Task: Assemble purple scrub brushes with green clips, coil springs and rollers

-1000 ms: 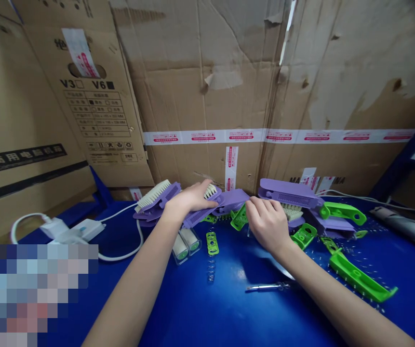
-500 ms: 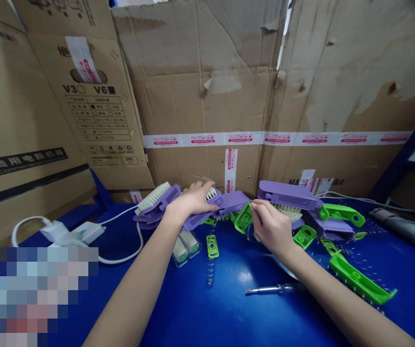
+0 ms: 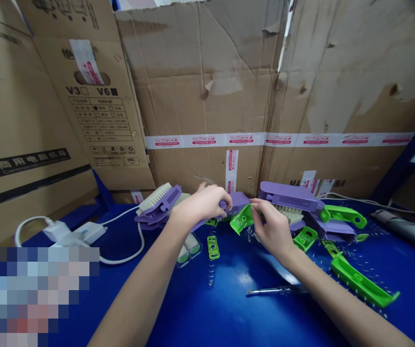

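My right hand pinches the upper end of a green plastic handle piece, which tilts down to the left. My left hand reaches over the purple parts at the back of the table. Its fingers are curled together close to a purple plastic housing, and what they grip, if anything, is hidden. Left of it lie purple brush heads with pale bristles. By my right hand another purple brush body lies bristles down. A flat lime-green plate and a coil spring lie in front.
A screwdriver lies near the middle, partly under my right forearm. More green handles and scattered small springs are at the right. A clear case, a white charger with cable and cardboard walls surround the blue table.
My left hand has shifted right, off the brush it lay over, and its fingers have curled in. My right hand still holds the green handle piece in nearly the same place.
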The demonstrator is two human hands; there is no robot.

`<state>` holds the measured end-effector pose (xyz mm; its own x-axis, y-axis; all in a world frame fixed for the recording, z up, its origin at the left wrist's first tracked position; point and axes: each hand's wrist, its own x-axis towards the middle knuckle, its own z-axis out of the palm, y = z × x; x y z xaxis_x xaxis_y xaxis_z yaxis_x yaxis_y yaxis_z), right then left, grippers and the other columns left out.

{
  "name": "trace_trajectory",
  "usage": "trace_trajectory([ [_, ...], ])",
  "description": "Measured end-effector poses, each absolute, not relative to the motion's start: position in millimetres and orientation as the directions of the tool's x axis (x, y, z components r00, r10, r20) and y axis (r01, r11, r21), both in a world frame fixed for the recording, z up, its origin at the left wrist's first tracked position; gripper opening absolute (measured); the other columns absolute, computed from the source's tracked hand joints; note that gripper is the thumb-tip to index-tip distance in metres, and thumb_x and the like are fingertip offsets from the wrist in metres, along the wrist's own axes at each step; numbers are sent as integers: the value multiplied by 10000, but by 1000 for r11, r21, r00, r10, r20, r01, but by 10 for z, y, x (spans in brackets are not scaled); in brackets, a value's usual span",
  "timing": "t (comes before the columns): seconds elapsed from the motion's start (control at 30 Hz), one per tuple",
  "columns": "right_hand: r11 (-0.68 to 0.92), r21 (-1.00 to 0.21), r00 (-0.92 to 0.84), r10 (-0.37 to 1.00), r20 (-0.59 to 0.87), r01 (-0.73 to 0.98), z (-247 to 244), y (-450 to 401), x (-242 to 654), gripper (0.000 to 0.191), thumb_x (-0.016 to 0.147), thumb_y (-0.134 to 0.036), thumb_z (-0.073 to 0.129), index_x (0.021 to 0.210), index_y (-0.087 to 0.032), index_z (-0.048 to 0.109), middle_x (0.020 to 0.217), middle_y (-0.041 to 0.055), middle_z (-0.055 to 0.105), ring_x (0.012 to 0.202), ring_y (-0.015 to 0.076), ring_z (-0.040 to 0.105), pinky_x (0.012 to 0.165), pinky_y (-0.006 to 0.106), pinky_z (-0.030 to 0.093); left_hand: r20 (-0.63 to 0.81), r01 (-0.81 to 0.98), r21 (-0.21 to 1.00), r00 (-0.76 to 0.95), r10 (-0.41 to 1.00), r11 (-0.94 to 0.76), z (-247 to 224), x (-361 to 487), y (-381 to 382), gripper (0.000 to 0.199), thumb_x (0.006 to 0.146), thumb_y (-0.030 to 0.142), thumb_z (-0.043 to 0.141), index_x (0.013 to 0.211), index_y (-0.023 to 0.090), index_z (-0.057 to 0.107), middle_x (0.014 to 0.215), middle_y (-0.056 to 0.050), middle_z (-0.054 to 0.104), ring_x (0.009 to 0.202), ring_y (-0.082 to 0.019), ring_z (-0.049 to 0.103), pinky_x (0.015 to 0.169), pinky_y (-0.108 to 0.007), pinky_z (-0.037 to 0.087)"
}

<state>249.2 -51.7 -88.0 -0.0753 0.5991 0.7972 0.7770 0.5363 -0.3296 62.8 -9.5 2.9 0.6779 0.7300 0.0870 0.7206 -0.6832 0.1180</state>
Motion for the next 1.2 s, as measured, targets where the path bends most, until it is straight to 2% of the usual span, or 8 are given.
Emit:
trace_trajectory([
  [0.13,451,-338,-41,646,762,826,-909,-481,2510,161,894,-218,366,844,-180,515,1012,110,639,920,206,610,794,303,454,102,717,120,679,727,-687,59,586,-101,149,756,231,552,819,261,684,888,5,673,942,-209,556,1010,-419,248],
  [0.33,400,-365,80,575,814,841,-898,-392,2606,130,843,-245,428,771,-181,516,817,85,620,770,208,588,696,310,439,222,782,-54,615,756,-621,26,610,-129,180,720,248,641,898,243,670,983,-39,621,1036,-251,497,932,-438,336],
  [0.4,391,-408,135,565,814,825,-886,-377,2636,136,816,-262,462,714,-188,514,762,69,600,729,204,577,668,310,434,273,780,-121,621,735,-614,39,637,-156,166,714,277,671,867,210,664,954,-50,608,992,-249,517,877,-413,380],
  [0.47,361,-526,221,623,750,770,-872,-377,2654,156,795,-290,491,680,-189,521,722,53,592,659,194,577,623,308,436,333,771,-182,633,699,-611,72,670,-205,158,734,290,666,847,179,654,914,-54,598,899,-225,555,796,-358,419],
  [0.6,247,-855,349,834,428,457,-844,-397,2653,205,753,-382,556,708,-182,561,644,16,587,440,154,547,442,281,419,368,788,-214,612,700,-577,135,731,-312,131,775,247,620,869,163,654,889,-58,588,751,-187,590,675,-308,437],
  [0.7,257,-954,350,888,297,157,-815,-406,2635,251,670,-414,641,692,-174,572,597,-4,565,443,153,546,392,273,443,333,798,-142,595,732,-585,132,743,-334,173,778,129,559,913,178,657,928,-62,597,794,-188,597,683,-300,443],
  [0.93,214,-916,234,962,139,-338,-729,-441,2624,212,542,-256,728,652,-153,578,575,5,602,492,139,579,419,246,500,173,765,64,623,762,-640,-9,736,-239,433,735,4,446,1076,212,613,1054,-53,620,1001,-185,558,811,-280,441],
  [1.2,112,-844,150,988,38,-524,-661,-463,2648,110,622,-141,629,715,-164,576,632,38,659,520,152,631,404,204,507,177,729,93,658,732,-678,-14,774,-259,424,758,78,442,1130,232,577,1084,-57,601,965,-184,567,797,-273,450],
])
